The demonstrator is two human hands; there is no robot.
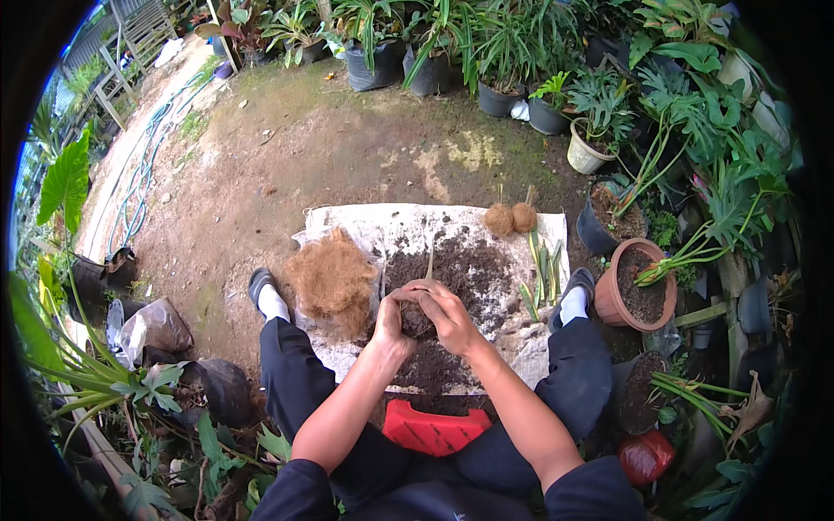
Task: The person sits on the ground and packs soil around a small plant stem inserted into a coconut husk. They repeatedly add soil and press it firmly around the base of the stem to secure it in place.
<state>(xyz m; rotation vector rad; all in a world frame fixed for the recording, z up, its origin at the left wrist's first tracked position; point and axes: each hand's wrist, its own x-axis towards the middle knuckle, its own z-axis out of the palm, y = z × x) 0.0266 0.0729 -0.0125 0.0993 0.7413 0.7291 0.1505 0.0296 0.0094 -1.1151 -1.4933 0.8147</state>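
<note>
My left hand and my right hand are cupped together around a clump of dark soil. A thin pale stem or leaf points up past my fingers; its lower end is hidden. Beneath my hands, loose dark potting soil is spread over a white woven sack. A pile of brown coconut fibre lies on clear plastic to the left. Two fibre-wrapped balls with short stems sit at the sack's far right corner. Several variegated snake plant leaves lie near my right foot.
A red plastic stool or crate is between my legs. To the right stand a terracotta-coloured pot and a black pot. Potted plants line the far edge, including a black planter bag. A blue hose runs along the left ground.
</note>
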